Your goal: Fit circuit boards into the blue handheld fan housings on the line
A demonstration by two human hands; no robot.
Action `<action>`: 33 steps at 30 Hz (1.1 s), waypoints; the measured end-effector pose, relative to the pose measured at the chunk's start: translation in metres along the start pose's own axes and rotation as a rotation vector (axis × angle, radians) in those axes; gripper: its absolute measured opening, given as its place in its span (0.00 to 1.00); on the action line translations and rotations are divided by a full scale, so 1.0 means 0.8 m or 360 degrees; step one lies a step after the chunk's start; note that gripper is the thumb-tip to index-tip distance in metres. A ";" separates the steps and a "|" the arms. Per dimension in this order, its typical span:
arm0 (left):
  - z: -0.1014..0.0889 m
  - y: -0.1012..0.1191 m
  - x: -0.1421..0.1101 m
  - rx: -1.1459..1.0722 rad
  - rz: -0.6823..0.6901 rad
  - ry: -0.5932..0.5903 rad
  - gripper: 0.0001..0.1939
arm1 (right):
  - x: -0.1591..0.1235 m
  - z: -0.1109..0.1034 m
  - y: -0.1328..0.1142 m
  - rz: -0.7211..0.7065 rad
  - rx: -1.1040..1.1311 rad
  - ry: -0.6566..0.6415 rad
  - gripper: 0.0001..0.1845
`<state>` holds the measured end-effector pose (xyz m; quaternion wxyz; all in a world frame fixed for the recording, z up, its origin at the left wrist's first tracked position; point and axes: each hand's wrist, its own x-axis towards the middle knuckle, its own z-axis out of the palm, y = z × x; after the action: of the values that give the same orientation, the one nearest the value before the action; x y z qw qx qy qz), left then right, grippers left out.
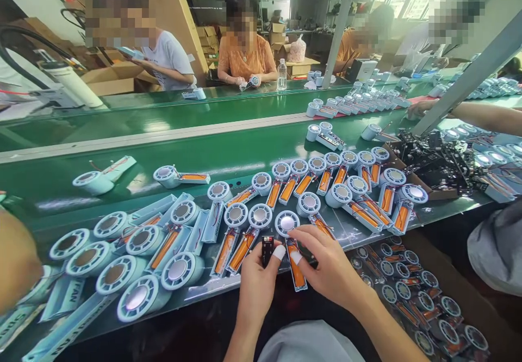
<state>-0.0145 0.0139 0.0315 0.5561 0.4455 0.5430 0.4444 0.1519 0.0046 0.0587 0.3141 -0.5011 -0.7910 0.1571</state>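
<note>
My left hand point(261, 275) is closed on a small black circuit board point(267, 250), pinched upright between thumb and fingers. Close beside it, my right hand point(326, 261) has thumb and fingers on a light blue handheld fan point(287, 223). That fan has a round slotted head with a silvery disc, and its handle is open, showing an orange battery point(299, 278). It lies at the table's front edge, handle toward me. Just left of it rests another open fan point(260, 217) with an orange battery and thin wires.
Many similar fans point(179, 269) cover the bench point(204, 294) on both sides. A carton of black boards point(432, 161) stands at right; below it, a box holds more fans point(428, 297). A green conveyor point(196, 150) runs behind, with co-workers point(247, 57) beyond. Another person's arm point(18, 258) enters at left.
</note>
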 end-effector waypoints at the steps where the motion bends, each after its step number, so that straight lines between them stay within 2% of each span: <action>1: -0.001 0.000 -0.002 -0.0002 -0.0001 0.0001 0.20 | 0.002 0.000 -0.003 -0.0065 0.0009 -0.0045 0.24; 4: -0.005 -0.001 -0.003 -0.0041 -0.0071 -0.0032 0.21 | 0.006 0.007 -0.002 -0.0162 0.0085 -0.0166 0.24; 7: -0.008 -0.007 0.000 -0.0148 -0.0145 -0.0073 0.24 | 0.005 0.017 0.008 -0.0177 0.0074 -0.0128 0.18; 11: -0.006 -0.014 0.002 -0.0233 -0.0160 -0.0094 0.24 | 0.001 0.030 0.018 -0.0266 -0.0052 -0.0005 0.12; 15: -0.002 -0.011 -0.003 -0.0289 -0.0181 -0.0111 0.23 | -0.001 0.040 0.019 -0.0334 -0.0059 0.0216 0.11; 18: -0.004 -0.007 -0.009 -0.0276 -0.0194 -0.0130 0.23 | -0.001 0.045 0.017 -0.0301 -0.0003 0.0368 0.11; 21: -0.008 -0.007 -0.015 -0.0142 -0.0183 -0.0118 0.23 | -0.002 0.047 0.014 -0.0244 0.0028 0.0432 0.11; 26: -0.007 -0.009 -0.020 0.0132 -0.0117 -0.0169 0.21 | -0.001 0.045 0.008 -0.0167 0.0007 0.0403 0.10; 29: -0.002 -0.008 -0.017 0.0063 -0.0116 -0.0101 0.21 | 0.000 0.044 0.006 -0.0188 -0.0045 0.0355 0.09; 33: 0.002 -0.009 -0.010 -0.0043 -0.0150 -0.0131 0.23 | -0.001 0.042 0.010 -0.0243 -0.0038 0.0277 0.11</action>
<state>-0.0127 0.0046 0.0261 0.6044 0.4298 0.5338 0.4063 0.1354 0.0096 0.0287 0.3865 -0.4548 -0.7984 0.0792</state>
